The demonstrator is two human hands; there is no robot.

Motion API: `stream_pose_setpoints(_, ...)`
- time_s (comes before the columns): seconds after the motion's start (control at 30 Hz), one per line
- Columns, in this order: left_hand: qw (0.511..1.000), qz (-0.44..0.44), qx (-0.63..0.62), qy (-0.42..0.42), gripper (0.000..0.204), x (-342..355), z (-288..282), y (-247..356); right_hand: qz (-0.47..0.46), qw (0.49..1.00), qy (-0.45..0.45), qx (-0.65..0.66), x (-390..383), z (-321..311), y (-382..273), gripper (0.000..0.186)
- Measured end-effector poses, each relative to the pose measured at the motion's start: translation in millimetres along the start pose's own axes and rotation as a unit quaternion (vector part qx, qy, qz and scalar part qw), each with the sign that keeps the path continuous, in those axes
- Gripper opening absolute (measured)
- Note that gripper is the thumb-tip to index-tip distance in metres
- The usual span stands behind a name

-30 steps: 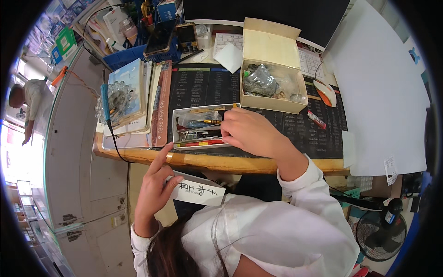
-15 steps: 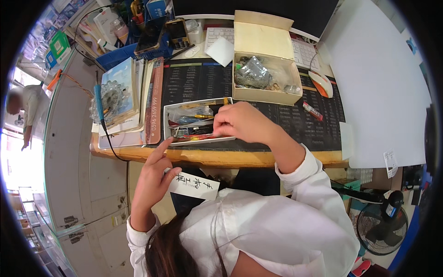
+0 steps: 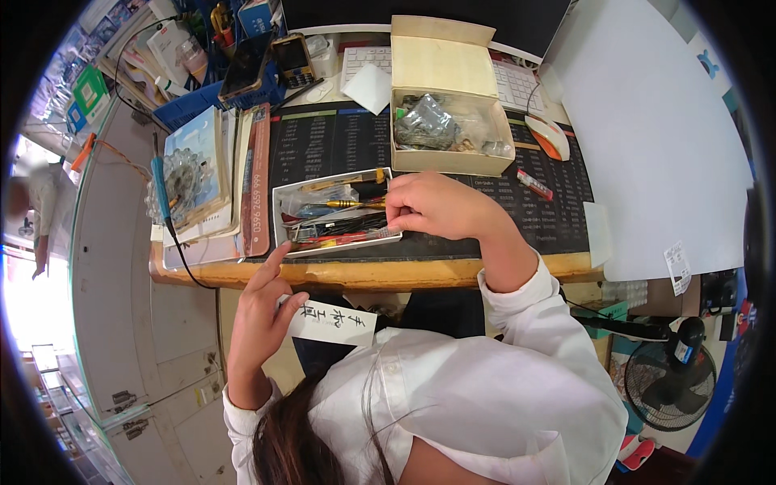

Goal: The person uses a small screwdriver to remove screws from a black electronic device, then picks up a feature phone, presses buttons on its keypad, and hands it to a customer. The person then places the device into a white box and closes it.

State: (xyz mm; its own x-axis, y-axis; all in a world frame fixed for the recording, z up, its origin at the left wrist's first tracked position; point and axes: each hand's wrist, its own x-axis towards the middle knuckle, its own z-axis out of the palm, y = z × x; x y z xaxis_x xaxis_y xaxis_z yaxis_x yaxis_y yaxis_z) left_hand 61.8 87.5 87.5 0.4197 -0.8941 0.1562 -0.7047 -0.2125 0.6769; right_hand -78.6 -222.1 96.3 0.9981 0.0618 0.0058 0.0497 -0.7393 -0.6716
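A shallow white box [image 3: 338, 249] lies at the desk's front edge, filled with slim hand tools [image 3: 335, 228] with black, red and yellow handles and a clear plastic bag [image 3: 323, 200]. My right hand [image 3: 449, 208] is at the box's right end, fingers curled in a pinch over its rim; whatever they grip, if anything, is hidden. Between thumb and palm, my left hand [image 3: 263, 319] holds a white paper slip [image 3: 335, 323] with black handwriting. Its index finger stretches to the box's front left corner.
Behind stands an open cream carton [image 3: 453, 166] of bagged small parts. A mouse [image 3: 550, 139] and a small red-and-white tube [image 3: 534, 185] lie to the right. Books [image 3: 198, 149] and a blue soldering iron [image 3: 164, 190] are at left. A black fan [image 3: 671, 384] stands lower right.
My right hand has drawn back slightly to the right, baring more of the tools in the box. My left hand keeps the slip at the same corner. The view has shifted a little.
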Motion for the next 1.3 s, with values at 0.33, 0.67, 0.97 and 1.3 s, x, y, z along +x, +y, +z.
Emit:
stream_pose_setpoints(0.33,1.000,-0.022,-0.015,-0.005,0.026,2,-1,0,-0.115,0.968,-0.050,-0.218,10,-4,-23,0.011)
stream_pose_setpoints(0.67,1.000,-0.023,-0.002,0.006,0.026,0,4,-2,-0.171,0.938,-0.100,-0.285,17,0,-28,0.011)
stream_pose_setpoints(0.97,1.000,-0.005,0.001,0.030,0.025,0,7,-5,-0.174,0.982,-0.055,-0.038,13,-16,5,0.013)
stream_pose_setpoints(1.3,1.000,-0.001,-0.007,0.030,0.024,0,9,-8,-0.030,0.963,-0.217,-0.157,31,-12,-17,0.012)
